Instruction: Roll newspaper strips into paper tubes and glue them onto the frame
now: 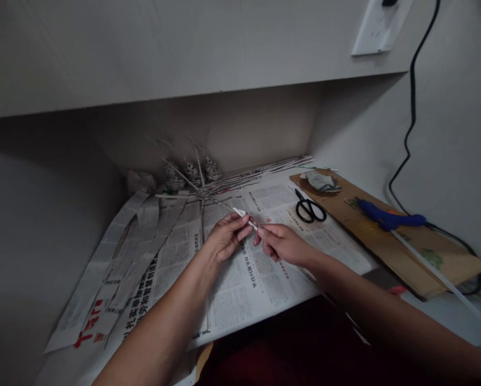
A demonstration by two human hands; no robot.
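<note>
Over the newspaper sheet [228, 289], my left hand [226, 236] pinches a thin strip of newspaper [240, 212], part of which looks rolled into a slim stick. My right hand [284, 245], its fingers closed, grips the lower right end of that same strip. Just beyond my hands lies a bundle of thin rolled paper sticks [202, 194], crossing at a centre and spreading outward. One stick runs from this centre toward the strip in my left hand; whether they join I cannot tell. Black-handled scissors [310, 210] rest on the newspaper to the right of my hands.
Loose newspaper strips [121, 241] lie at left. Several cone-shaped objects [174, 177] stand at the back near long paper sticks [280, 166]. On a brown board [437, 279] at right are a blue glue gun [389, 216] and a crumpled wrapper [323, 181]. A black cable [413, 96] hangs behind.
</note>
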